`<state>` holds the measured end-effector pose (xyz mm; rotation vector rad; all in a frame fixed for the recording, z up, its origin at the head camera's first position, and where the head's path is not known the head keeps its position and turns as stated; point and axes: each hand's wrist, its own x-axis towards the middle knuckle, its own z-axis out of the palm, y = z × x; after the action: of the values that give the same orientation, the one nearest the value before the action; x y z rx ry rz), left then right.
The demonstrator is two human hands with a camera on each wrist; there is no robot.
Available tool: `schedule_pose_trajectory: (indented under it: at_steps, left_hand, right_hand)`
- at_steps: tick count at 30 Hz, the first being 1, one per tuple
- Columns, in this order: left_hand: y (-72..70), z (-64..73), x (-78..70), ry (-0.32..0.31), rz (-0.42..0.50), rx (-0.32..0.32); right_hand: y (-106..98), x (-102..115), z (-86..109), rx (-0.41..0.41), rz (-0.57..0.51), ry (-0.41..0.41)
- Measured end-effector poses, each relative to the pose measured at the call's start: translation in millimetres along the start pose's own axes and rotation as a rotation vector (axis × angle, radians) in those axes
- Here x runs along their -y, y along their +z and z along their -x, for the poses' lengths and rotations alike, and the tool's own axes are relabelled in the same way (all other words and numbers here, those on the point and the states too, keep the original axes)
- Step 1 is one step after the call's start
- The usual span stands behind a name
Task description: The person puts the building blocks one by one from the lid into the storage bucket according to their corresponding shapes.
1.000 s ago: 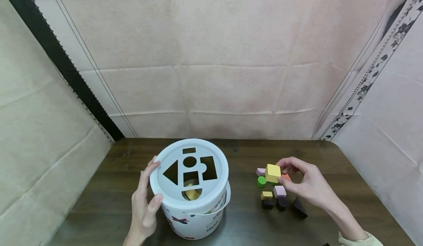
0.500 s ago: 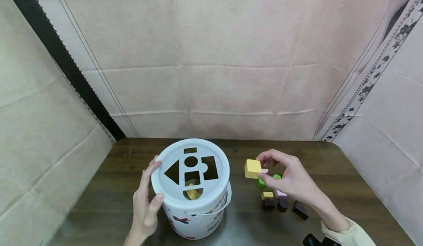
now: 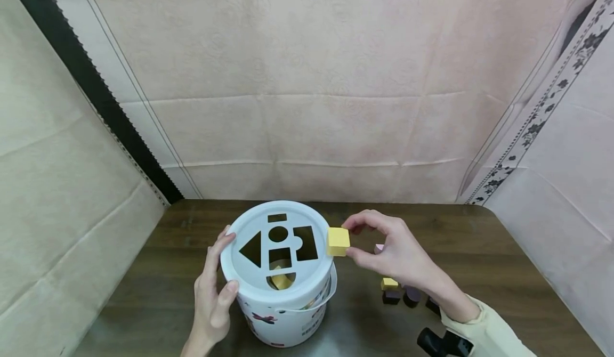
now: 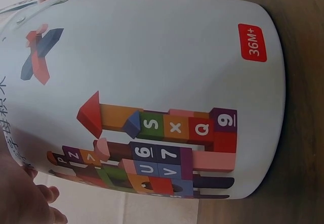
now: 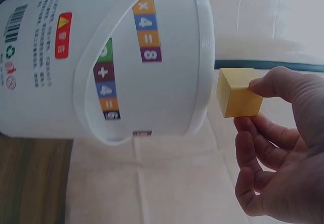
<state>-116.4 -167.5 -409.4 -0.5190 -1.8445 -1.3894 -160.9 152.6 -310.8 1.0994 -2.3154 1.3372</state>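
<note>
A white bucket (image 3: pixel 283 322) with a pale blue lid (image 3: pixel 307 277) stands on the table; the lid has cut-out holes of several shapes. Through the lower holes a yellow block (image 3: pixel 282 281) shows inside. My left hand (image 3: pixel 213 298) grips the bucket's left side by the lid, fingers behind and thumb in front. Between thumb and fingers my right hand (image 3: pixel 398 250) pinches a yellow cube (image 3: pixel 338 241) at the lid's right edge. In the right wrist view the cube (image 5: pixel 239 92) is held just beyond the lid rim, with the bucket's handle (image 5: pixel 83 77) hanging down its side.
Right of the bucket lie loose blocks, partly hidden by my right arm: a small yellow block (image 3: pixel 389 284), a dark block (image 3: pixel 390 297), a dark round block (image 3: pixel 411 297) and a pink block (image 3: pixel 379 248). Cloth walls (image 3: pixel 336 106) enclose the table.
My right hand has carried the yellow cube leftward from the loose blocks to the lid's right edge. The left hand and bucket have stayed in place.
</note>
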Motion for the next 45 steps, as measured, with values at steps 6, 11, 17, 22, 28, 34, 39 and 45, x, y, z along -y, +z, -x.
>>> schedule_pose_trajectory:
  at_steps: [6, 11, 17, 22, 28, 34, 39, 45]
  left_hand:
    - [1.1, 0.7, 0.5, -0.015, 0.001, 0.000]
    - [2.4, 0.8, 0.8, -0.012, 0.006, 0.001]
    - [4.4, 1.7, 0.5, -0.009, 0.018, 0.003]
    - [5.8, 3.1, 0.7, -0.014, 0.015, 0.001]
    - [5.6, 1.9, 2.7, 0.019, 0.006, 0.005]
    - [3.2, -1.0, 3.0, 0.034, -0.001, 0.007]
    - [2.1, -3.1, 3.5, 0.025, 0.010, 0.003]
    - [1.1, -2.4, 1.2, 0.011, 0.013, 0.007]
  right_hand:
    - [13.9, 2.3, -8.9, 0.019, 0.004, -0.069]
    - [22.9, 4.1, -15.5, 0.042, 0.001, -0.060]
    - [33.0, 6.2, -21.6, 0.056, -0.008, -0.026]
    - [41.3, 7.4, -26.6, 0.065, -0.013, -0.046]
    - [48.6, 10.7, -35.3, 0.099, -0.006, -0.045]
    - [54.3, 13.4, -44.3, 0.124, 0.009, -0.075]
    - [56.5, 16.9, -51.1, 0.135, 0.024, -0.115]
    - [57.2, 19.9, -48.1, 0.162, 0.080, -0.081]
